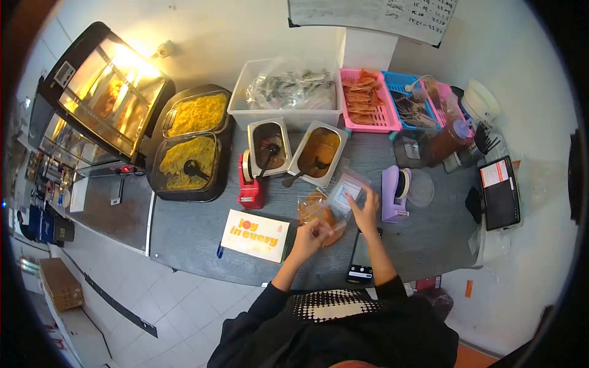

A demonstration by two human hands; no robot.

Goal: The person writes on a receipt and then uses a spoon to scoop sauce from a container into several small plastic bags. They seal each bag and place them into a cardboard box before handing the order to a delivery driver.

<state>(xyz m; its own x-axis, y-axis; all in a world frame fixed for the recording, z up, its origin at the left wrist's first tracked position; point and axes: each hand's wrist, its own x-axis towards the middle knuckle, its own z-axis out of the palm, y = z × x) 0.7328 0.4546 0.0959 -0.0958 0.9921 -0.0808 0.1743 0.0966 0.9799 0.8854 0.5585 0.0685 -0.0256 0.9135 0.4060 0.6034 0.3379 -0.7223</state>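
My left hand [310,240] has its fingers pinched at the edge of a clear plastic bag [312,209], over an orange-brown round item on the grey table. To its right my right hand [366,211] is closed on a small clear packet with a white and blue label [348,195]. Behind the hands are two metal trays, one with dark contents [268,147] and one with orange-brown sauce [320,150], each with a ladle in it. A phone [361,257] lies under my right forearm.
A white box [255,235] and red tape dispenser [250,191] stand left; a purple dispenser [392,195] stands right. Farther back are yellow food trays [190,162], a plastic bin [286,118], pink basket [372,127], blue basket [392,80] and sauce bottle [443,145]. A tablet [500,196] is far right.
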